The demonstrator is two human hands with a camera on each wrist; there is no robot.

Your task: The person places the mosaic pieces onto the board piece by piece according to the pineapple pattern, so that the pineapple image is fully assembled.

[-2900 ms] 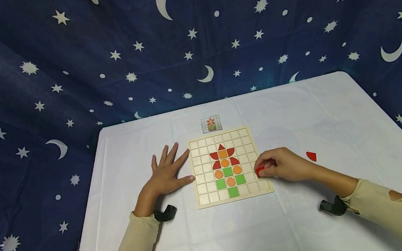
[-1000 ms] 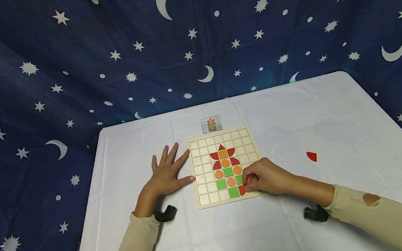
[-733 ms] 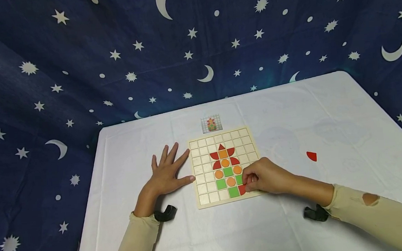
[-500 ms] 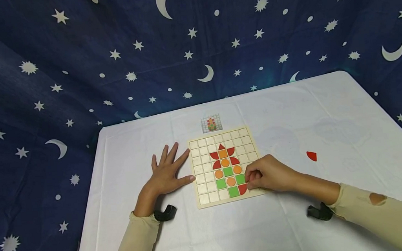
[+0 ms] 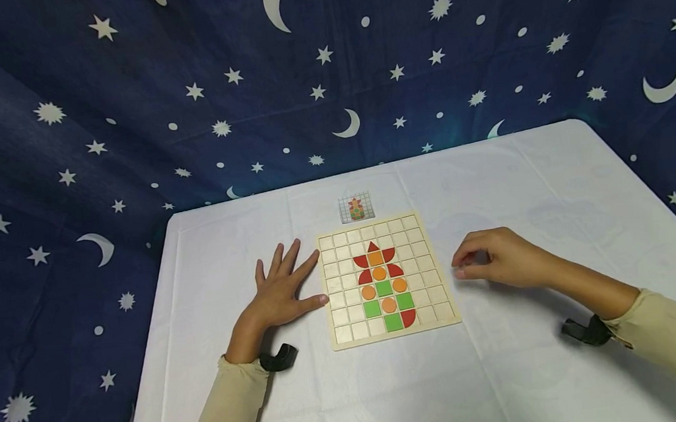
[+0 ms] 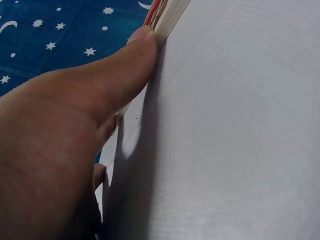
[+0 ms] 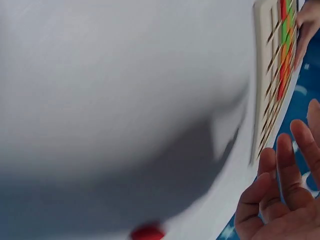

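Note:
A wooden grid board (image 5: 343, 244) lies on the table with flat red, orange and green pieces set in its squares. My left hand (image 5: 276, 295) rests spread on the cloth, thumb and forefinger touching the board's left edge; its thumb (image 6: 120, 75) is at the edge in the left wrist view. Right of the board, my right hand (image 5: 505, 261) hovers with loosely bent fingers, nothing between them. A red quarter-circle piece (image 5: 408, 317) sits in the bottom row beside a green square piece (image 5: 393, 322). Another red piece (image 7: 147, 232) lies under the right hand, hidden in the head view.
Behind the board lies a small pattern card (image 5: 356, 207) with a similar coloured figure on a grid. A white cloth (image 5: 388, 392) covers the table. A dark blue starry curtain (image 5: 281, 89) hangs behind and along the sides.
My right hand brought a red quarter-circle piece to the board's bottom row, let it go, then moved right and away, over the other red piece. The left hand stayed put.

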